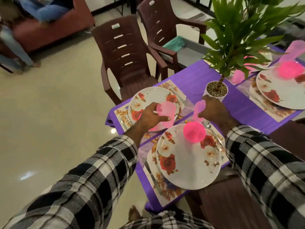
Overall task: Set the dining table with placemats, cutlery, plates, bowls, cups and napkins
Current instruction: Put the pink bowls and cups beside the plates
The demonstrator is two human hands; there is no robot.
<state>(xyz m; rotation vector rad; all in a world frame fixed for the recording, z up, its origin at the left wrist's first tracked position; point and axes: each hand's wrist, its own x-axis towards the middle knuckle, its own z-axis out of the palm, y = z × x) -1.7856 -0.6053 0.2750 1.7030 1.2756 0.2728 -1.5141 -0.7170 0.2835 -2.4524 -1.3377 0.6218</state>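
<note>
My left hand [151,115] grips a pale pink plastic cup [165,112] tilted above the far-left floral plate [154,103]. My right hand [214,109] holds a second pink cup [198,111] standing on the purple tablecloth [196,76] just beyond the near plate [188,159]. A bright pink bowl [194,132] sits on the near plate's far edge. A second bright pink bowl shows partly under my left hand on the far-left plate. Floral placemats lie under both plates, with a spoon [207,125] at the near plate's right and cutlery beside the plates.
A potted green plant [216,90] stands right behind my right hand. At the far right lies a set place with a plate [280,90], pink bowl [291,70] and pink cup [293,50]. Two brown plastic chairs [127,60] stand at the table's far side.
</note>
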